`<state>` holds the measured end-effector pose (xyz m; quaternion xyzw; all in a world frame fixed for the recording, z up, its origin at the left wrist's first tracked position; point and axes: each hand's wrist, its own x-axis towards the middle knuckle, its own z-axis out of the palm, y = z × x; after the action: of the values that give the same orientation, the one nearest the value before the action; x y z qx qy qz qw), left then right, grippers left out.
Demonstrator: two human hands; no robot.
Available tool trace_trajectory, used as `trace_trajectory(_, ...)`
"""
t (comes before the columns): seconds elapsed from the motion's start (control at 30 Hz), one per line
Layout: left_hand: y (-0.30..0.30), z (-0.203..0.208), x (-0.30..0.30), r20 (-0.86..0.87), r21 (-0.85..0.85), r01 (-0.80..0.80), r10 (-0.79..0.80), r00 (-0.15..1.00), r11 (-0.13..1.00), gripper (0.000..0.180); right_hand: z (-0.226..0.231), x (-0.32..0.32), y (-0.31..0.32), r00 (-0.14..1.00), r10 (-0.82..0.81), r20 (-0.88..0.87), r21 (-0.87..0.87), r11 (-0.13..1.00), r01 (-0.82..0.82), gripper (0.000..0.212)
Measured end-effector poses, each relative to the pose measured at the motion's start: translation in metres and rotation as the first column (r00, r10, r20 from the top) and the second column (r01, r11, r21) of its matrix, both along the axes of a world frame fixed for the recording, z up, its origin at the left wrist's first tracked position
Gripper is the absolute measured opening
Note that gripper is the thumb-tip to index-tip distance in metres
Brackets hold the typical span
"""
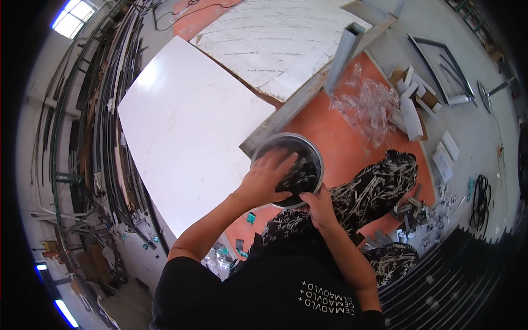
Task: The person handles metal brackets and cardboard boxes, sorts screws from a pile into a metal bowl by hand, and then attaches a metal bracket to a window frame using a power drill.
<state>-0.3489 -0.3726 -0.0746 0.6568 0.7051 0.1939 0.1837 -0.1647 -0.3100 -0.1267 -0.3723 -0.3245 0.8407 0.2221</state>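
Note:
A round bowl (318, 157) with a pale rim and a dark inside is in front of me, with small dark, shiny pieces (305, 171) lying in it. My left hand (268, 177) reaches over its left side. Its fingers are spread across the contents, the fingertips blurred, and I see nothing gripped in them. On the near right side my right hand (320, 209) grips the bowl, thumb at the rim and the other fingers mostly hidden.
A large white panel (187, 121) lies to the left, beside a metal beam (286, 115) with an upright post (342, 58). Crumpled clear plastic (368, 104), opened cartons (412, 107) and a dark frame (443, 69) lie right. Long profiles (107, 121) fill a rack at far left.

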Motion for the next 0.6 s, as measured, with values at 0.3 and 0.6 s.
trace_trajectory(0.3,0.039,0.006,0.021,-0.07,-0.2,0.454,-0.475,0.877,0.868,0.081,-0.014,0.023,0.004,0.994,-0.048,-0.095,-0.066,0.997,0.042,0.052)
trace_trajectory(0.6,0.06,-0.002,0.04,-0.187,-0.058,0.497,-0.498,0.847,0.866,0.07,-0.016,0.035,0.01,0.995,-0.051,-0.085,-0.084,0.996,0.044,0.046)
